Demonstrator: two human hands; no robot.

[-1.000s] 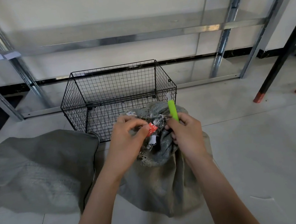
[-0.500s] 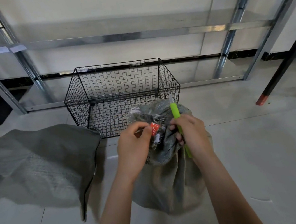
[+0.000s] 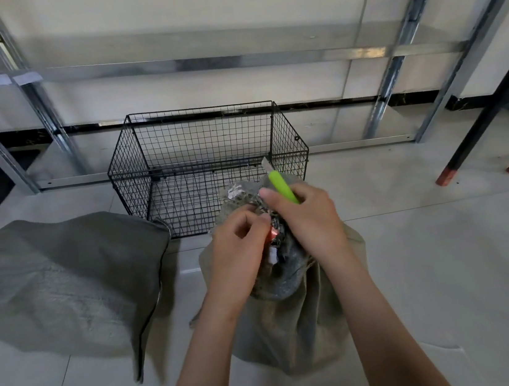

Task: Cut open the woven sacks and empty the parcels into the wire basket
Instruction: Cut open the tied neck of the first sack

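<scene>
my left hand (image 3: 238, 253) pinches the tied neck of the woven sack (image 3: 296, 326) standing on the floor (image 3: 450, 264) by the near edge of the wire basket (image 3: 200, 108), my right hand (image 3: 310, 221) grips the green cutter (image 3: 282, 187); i judge nothing emptied yet.

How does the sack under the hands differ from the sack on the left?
The middle sack stands upright; the left sack lies flat on the floor. The middle sack's neck is bunched and pinched by the left hand; the left sack is untouched. Both are grey, woven.
</scene>
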